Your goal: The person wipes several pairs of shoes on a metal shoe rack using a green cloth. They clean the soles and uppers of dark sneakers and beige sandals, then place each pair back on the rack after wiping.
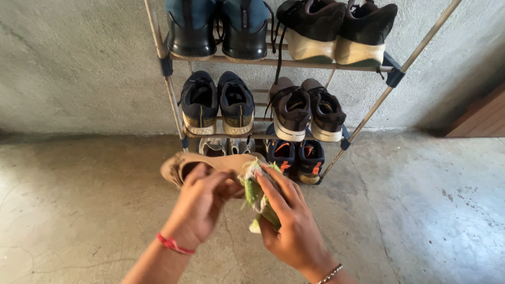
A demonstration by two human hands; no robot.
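Note:
My left hand (200,205) holds a beige shoe (181,164) sideways in front of me, its opening facing left. My right hand (289,221) grips a green and white cloth (255,194) and presses it against the shoe's right end. A red band is on my left wrist and a beaded bracelet on my right. Both hands are low in the middle of the view, just in front of a shoe rack.
A metal shoe rack (176,105) stands against a grey wall, with pairs of dark blue (218,102), brown (307,108), black and orange-trimmed (294,155) shoes on its shelves. The floor (421,210) is cracked concrete. A wooden board (481,115) is at the right.

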